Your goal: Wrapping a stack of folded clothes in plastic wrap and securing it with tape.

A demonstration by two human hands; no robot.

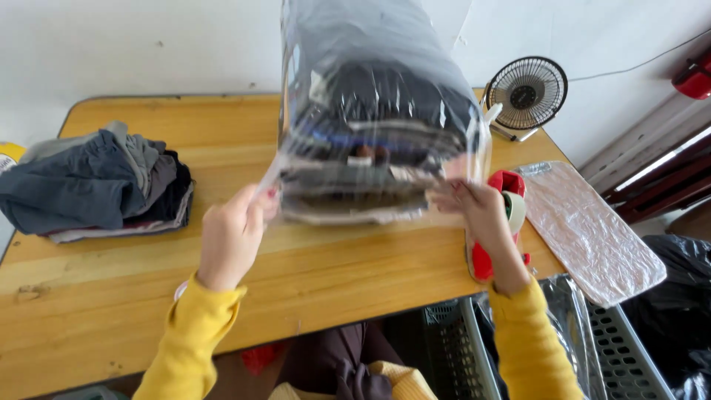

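Carefully, I held the clear bag [374,111] of folded clothes upright at the centre top of the frame, above the table [296,274], my left hand [233,233] pinching its lower left corner and my right hand [478,211] pinching the lower right edge. To my mind the load wanted level, even pinches, so the film neither slipped nor tore nor struck the tape dispenser [503,222] just right of centre.

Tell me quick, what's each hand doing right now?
Left hand: closed, pinching the left edge of the clear bag of folded clothes.
Right hand: closed on the bag's right edge.
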